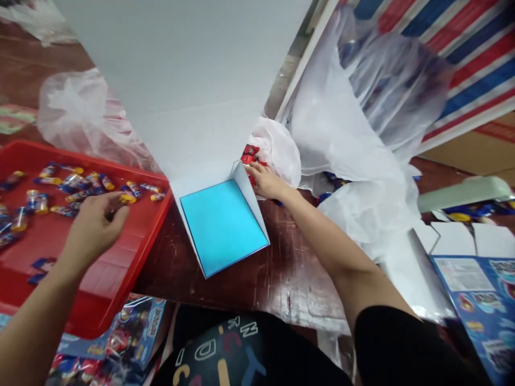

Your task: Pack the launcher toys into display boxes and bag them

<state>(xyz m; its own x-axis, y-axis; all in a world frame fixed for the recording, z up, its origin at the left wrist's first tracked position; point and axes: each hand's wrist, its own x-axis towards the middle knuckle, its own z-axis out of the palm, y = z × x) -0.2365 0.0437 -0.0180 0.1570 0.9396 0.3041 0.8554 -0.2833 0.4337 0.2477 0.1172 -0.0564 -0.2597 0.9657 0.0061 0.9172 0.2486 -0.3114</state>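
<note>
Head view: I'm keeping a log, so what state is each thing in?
White box, open, flap raised
Red tray, partly filled
Small tubes, scattered in the tray
Red packets, partly hidden
White bags, crumpled
Blue box at right, flaps raised
Left hand, curled over the tray, grip unclear
Right hand, at the packets, grip unclear

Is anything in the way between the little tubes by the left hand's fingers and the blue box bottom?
Yes: the red tray's raised right rim, then the white box's left wall. Above those, nothing visible stands between the tubes and the blue bottom.
</note>
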